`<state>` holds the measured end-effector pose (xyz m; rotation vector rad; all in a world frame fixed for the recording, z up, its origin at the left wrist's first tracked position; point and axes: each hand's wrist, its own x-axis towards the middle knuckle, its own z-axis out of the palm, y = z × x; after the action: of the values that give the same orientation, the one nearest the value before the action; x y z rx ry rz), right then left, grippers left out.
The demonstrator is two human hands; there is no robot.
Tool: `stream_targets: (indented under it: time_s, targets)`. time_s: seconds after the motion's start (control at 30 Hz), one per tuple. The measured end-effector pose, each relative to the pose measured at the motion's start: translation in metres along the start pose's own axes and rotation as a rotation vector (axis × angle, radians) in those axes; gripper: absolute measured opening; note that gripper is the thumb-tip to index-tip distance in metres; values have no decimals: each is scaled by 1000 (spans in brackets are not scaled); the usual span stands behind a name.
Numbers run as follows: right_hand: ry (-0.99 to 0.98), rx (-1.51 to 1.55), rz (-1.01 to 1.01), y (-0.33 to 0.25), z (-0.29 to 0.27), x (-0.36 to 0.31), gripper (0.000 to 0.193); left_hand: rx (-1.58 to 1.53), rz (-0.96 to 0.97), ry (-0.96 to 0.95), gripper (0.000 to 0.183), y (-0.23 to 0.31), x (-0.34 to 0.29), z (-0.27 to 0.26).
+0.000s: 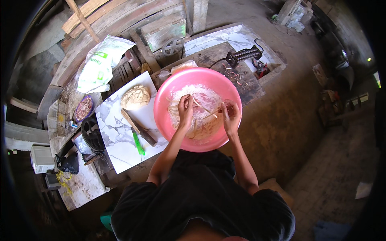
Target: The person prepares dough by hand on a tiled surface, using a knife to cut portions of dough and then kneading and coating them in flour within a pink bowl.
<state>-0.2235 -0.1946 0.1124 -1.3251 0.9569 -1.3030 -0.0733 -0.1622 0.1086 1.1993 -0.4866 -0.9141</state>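
In the head view, two bare hands, left hand and right hand, hang inside one pink basin. The left pinches one pale strip, slanting between the hands; I cannot tell whether the right grips anything. One dough lump lies near the marbled board's top corner, one green-handled knife toward its lower edge. Strips in the flour are too blurred to count.

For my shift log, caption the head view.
Left hand and right hand handle thin pale strips over a pink basin of white powder, dough lump nearby.
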Motion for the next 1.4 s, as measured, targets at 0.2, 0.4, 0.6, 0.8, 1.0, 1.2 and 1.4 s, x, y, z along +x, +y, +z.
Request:
stream_targets:
  time_s: [0.2, 0.4, 0.6, 0.8, 1.0, 1.2, 1.4]
  targets:
    - [-110, -48, -26, 8, 17, 14, 19, 115, 43, -58, 15, -30, 11, -4]
    - [-246, -232, -24, 23, 5, 19, 20, 27, -32, -128, 15, -40, 3, 12]
    - [-323, -306, 47, 14, -8, 6, 21, 207, 115, -115, 15, -51, 19, 7]
    - [-321, -274, 85, 4, -11, 4, 21, -35, -23, -25, 18, -31, -2, 8]
    - [-289, -295, 24, -4, 0, 22, 21, -16, -28, -55, 18, -21, -1, 14]
    - [-257, -334, -46, -12, 14, 34, 22, 111, 38, -68, 18, -20, 4, 12]
    - [-317, -354, -25, 11, 0, 16, 22, 68, 79, -184, 16, -24, -30, 0]
